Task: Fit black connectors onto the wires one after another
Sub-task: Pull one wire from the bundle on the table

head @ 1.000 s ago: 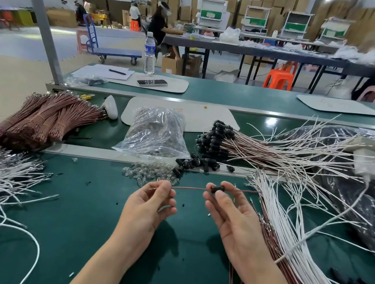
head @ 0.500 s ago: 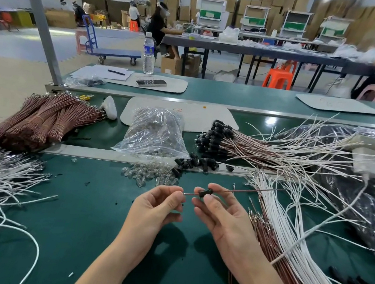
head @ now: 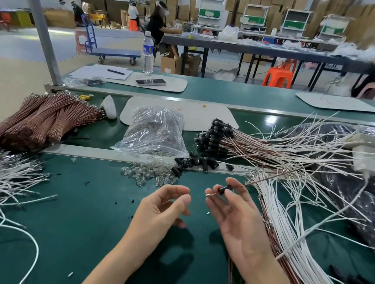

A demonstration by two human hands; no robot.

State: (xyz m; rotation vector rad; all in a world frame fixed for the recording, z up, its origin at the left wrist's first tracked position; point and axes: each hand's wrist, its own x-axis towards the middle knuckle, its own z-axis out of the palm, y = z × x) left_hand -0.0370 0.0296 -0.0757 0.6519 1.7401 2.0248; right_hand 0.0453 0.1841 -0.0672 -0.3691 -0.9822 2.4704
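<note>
Above the green surface (head: 56, 231), a black cylindrical connector (head: 224, 189) on thin brown wire (head: 256, 182) is pinched by the right hand (head: 240, 221); the left hand (head: 160, 211), at 9 o'clock, is loosely curled, empty.

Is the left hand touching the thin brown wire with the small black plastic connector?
No, the left hand is apart from the thin brown wire; only the right hand pinches the small black plastic connector.

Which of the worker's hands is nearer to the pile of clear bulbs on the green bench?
Left. The left hand is just in front of the pile of clear bulbs, slightly to its right. The right hand is farther right, pinching a black connector on a brown wire.
</note>
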